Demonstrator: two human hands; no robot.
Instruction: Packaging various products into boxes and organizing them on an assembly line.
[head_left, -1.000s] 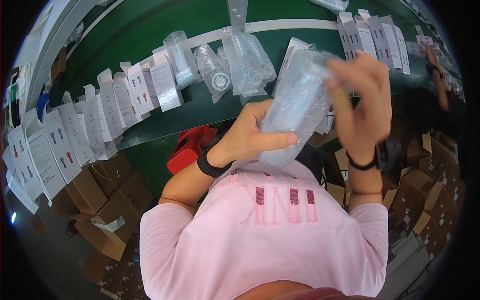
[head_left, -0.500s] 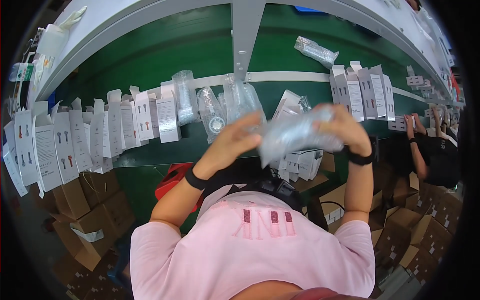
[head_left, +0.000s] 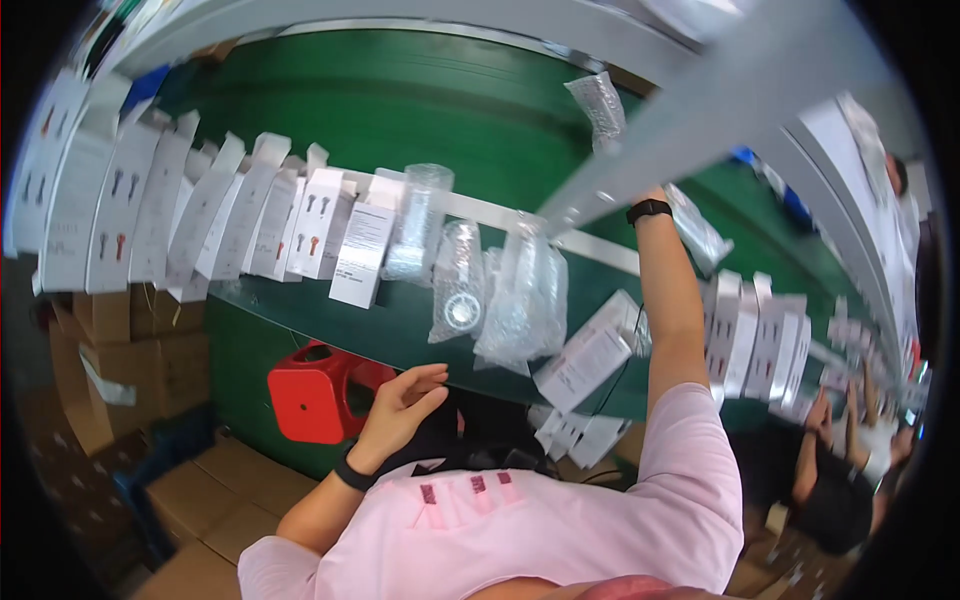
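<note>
My left hand (head_left: 404, 400) hovers empty at the front edge of the green table, thumb apart from its fingers. Far across the table stretches my right arm, with a black band at the wrist. A grey post hides most of my right hand (head_left: 655, 194), so its fingers do not show. Just beyond the post is a bubble-wrapped package (head_left: 598, 104), its lower end partly hidden. Another bubble-wrapped package (head_left: 700, 230) lies right of my right wrist. Nearer me, several clear bubble-wrapped packages (head_left: 520, 300) rest together, one showing a round white-rimmed part (head_left: 462, 312).
White boxes with raised flaps (head_left: 130, 210) line the table's left side; more boxes (head_left: 757, 335) stand at right. The grey post (head_left: 690, 135) crosses above the table. A red stool (head_left: 305, 402) and brown cartons (head_left: 215, 490) are below. A person's arms (head_left: 812, 450) show at far right.
My right hand has reached far across the table with the bubble-wrapped package, which now shows beyond the post. My left hand has come away from it and lowered. The view has tilted.
</note>
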